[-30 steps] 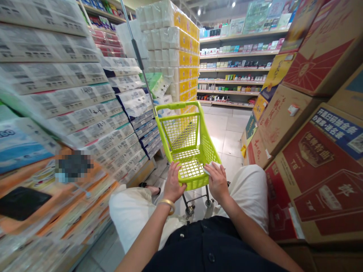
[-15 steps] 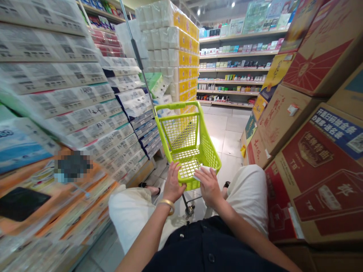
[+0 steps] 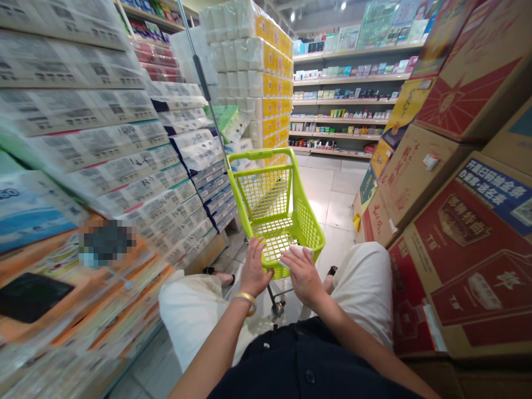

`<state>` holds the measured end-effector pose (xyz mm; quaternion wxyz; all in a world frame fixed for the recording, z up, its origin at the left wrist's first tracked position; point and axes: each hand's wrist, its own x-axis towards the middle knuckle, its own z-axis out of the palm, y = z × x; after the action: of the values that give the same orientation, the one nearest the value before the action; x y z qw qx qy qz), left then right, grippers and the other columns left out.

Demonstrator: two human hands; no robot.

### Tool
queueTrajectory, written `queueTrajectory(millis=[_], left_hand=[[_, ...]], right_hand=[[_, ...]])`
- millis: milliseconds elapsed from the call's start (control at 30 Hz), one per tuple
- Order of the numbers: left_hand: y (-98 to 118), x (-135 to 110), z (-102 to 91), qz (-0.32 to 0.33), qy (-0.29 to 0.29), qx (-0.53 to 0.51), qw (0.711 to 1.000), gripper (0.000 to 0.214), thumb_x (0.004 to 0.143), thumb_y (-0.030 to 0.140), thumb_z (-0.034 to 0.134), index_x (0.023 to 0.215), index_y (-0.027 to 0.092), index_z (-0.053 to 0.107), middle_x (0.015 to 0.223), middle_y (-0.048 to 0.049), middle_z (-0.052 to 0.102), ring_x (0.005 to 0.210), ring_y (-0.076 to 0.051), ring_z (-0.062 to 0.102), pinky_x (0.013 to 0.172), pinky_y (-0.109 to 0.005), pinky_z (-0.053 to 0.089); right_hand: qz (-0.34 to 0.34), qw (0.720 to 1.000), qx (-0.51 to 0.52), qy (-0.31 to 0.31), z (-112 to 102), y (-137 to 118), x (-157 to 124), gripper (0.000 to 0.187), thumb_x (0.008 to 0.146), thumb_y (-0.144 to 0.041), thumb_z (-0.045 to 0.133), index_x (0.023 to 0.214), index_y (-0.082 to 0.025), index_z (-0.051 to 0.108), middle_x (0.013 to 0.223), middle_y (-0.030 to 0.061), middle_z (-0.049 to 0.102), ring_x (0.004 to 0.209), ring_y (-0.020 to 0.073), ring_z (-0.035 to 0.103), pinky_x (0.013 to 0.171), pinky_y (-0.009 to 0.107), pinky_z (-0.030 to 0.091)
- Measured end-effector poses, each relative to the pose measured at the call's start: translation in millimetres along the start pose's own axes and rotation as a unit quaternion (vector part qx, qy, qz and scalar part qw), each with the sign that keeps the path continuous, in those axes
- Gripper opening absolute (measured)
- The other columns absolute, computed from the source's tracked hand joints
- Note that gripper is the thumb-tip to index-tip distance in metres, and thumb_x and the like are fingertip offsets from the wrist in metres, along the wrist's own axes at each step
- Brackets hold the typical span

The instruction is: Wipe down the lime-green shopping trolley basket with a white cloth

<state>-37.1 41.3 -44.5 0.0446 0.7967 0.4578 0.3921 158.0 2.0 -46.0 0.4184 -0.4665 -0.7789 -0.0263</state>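
A lime-green plastic shopping cart basket [image 3: 308, 221] with lattice walls stands in front of me, on a metal frame with a caster. My left hand [image 3: 254, 271], with a gold bangle at the wrist, is closed over the near left corner of the rim. Under the fingers of my right hand [image 3: 302, 274] a white wipe [image 3: 306, 250] is pressed against the near rim, right of the middle. Part of the wipe is covered by my fingers; whether it is paper or cloth is unclear.
Stacked paper packs [image 3: 116, 138] line the left side, with a dark phone-like slab [image 3: 33, 296] on a lower pile. Cardboard cartons [image 3: 469, 233] rise on the right. Shelves of cosmetics [image 3: 344, 102] stand beyond the tiled floor [image 3: 332, 194]. A metal pole [image 3: 201, 77] rises behind the cart.
My right hand has slid slightly left along the near rim together with the wipe. My left hand and the cart have stayed in place.
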Motion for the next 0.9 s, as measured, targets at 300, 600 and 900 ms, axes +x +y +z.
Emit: queueTrajectory(millis=[300,600,900], left_hand=[[2.0,0.2,-0.6,0.005,-0.003,0.008,1.000,0.073,0.065,0.009,0.060,0.134,0.016,0.038,0.144,-0.0152,0.042,0.146,-0.033,0.026,0.119,-0.056,0.031],[2.9,1.3,1.0,0.002,-0.016,0.011,1.000,0.072,0.067,0.009,0.059,0.134,0.018,0.035,0.144,-0.0150,0.041,0.146,-0.035,0.026,0.118,-0.058,0.031],[3.6,0.0,1.7,0.007,-0.017,0.009,1.000,0.068,0.071,0.015,0.060,0.134,0.017,0.035,0.146,-0.0162,0.040,0.147,-0.033,0.024,0.118,-0.057,0.031]], right_hand=[[0.120,0.989,-0.038,0.078,-8.0,19.9,3.9,0.042,0.090,-0.009,0.039,0.119,-0.022,0.066,0.124,0.0061,0.069,0.133,0.0254,0.050,0.116,0.054,0.026],[0.032,0.999,0.002,0.015,-1.2,0.7,7.1,0.045,0.090,-0.007,0.040,0.124,-0.024,0.064,0.126,0.0049,0.069,0.131,0.0206,0.053,0.117,0.048,0.027],[-0.043,0.998,0.025,-0.045,11.1,-21.9,7.1,0.049,0.088,-0.006,0.043,0.127,-0.028,0.062,0.128,0.0034,0.068,0.131,0.0196,0.052,0.117,0.047,0.028]])
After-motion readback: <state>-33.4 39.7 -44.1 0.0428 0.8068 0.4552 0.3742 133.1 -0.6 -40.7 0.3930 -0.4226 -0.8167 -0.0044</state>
